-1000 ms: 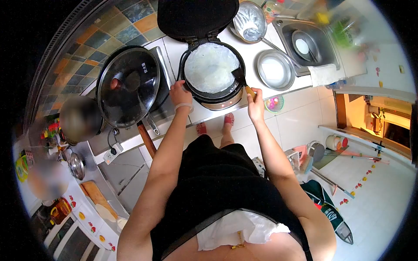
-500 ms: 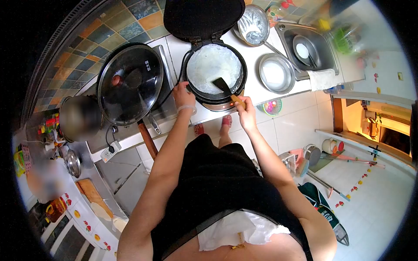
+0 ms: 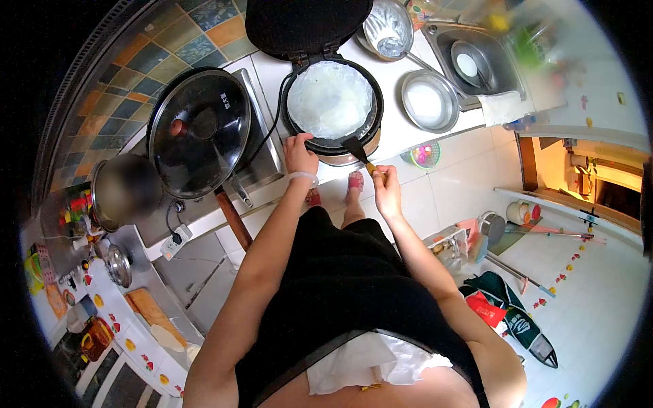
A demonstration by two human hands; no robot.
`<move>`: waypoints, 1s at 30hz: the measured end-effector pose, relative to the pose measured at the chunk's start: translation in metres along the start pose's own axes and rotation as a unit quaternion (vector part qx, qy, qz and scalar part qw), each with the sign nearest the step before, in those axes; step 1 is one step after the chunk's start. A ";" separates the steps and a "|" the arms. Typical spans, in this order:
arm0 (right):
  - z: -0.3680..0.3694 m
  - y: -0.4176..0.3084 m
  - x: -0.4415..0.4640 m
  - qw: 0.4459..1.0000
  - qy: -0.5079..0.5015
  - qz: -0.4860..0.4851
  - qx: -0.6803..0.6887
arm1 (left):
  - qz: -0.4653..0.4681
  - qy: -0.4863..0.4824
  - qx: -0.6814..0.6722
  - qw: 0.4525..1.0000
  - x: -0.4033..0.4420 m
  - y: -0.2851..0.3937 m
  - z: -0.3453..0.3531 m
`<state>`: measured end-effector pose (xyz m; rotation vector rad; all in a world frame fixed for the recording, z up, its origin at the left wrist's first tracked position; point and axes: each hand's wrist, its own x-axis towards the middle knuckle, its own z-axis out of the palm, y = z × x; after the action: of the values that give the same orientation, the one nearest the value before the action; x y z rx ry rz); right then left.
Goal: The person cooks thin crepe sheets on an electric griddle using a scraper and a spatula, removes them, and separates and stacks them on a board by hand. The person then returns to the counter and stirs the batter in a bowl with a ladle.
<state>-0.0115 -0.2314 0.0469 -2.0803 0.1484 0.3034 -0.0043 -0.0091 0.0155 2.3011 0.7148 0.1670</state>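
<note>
A thin, pale round pancake (image 3: 330, 98) lies on the black plate of an electric griddle (image 3: 378, 112), whose dark lid (image 3: 306, 27) stands raised behind it. My right hand (image 3: 387, 190) grips the wooden handle of a spatula (image 3: 355, 147). The spatula's black blade is over the griddle's front rim, just below the pancake's lower edge. My left hand (image 3: 299, 155) is at the griddle's front left rim, fingers bent toward the pancake's edge. Whether those fingertips pinch anything is too small to make out.
Left of the griddle, a large lidded wok (image 3: 197, 136) sits on the stove, its wooden handle (image 3: 232, 221) jutting over the counter edge. To the right are a metal bowl (image 3: 430, 100), a pan (image 3: 386, 30) and the sink (image 3: 503, 54). A basket (image 3: 425, 156) is on the floor.
The spatula has moved off the pancake toward me, down to the griddle's front rim. My left hand has shifted slightly right along the rim, its fingers now nearer the pancake.
</note>
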 end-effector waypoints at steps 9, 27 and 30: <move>0.054 0.012 -0.009 1.000 -0.026 0.004 0.013 | 0.060 0.038 -0.002 0.998 -0.010 -0.013 -0.001; 0.156 0.010 0.067 0.950 0.019 0.087 0.300 | 0.016 -0.021 -0.106 0.994 0.014 -0.001 -0.015; 0.130 0.000 0.058 0.936 -0.013 0.088 0.341 | 0.014 -0.026 -0.107 0.994 0.020 0.007 -0.010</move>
<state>0.0239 -0.1178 -0.0318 -1.3728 0.3709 0.3307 0.0128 0.0034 0.0263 2.1032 0.6063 0.1862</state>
